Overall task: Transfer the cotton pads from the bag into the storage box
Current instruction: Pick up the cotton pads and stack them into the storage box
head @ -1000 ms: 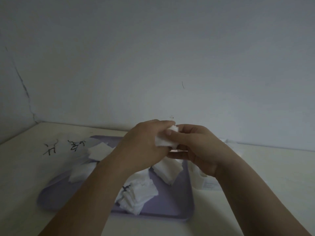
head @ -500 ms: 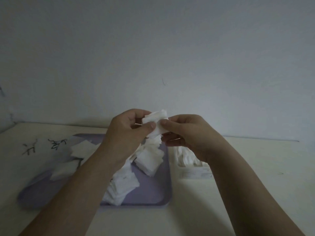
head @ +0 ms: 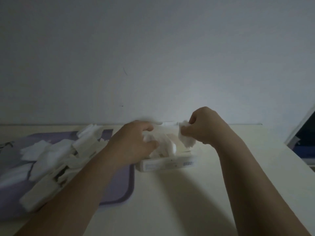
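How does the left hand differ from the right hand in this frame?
The right hand is raised, its grip shut on a cotton pad; the left hand sits lower, reaching into the clear box. Whether the left hand grips anything is too blurred to tell. Both hover over the box.

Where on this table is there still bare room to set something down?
The widest free patch is the tabletop between the two forearms, in front of the storage box and right of the purple tray. Another lies right of the right hand, toward the table's edge. The tray is crowded with loose cotton pads.
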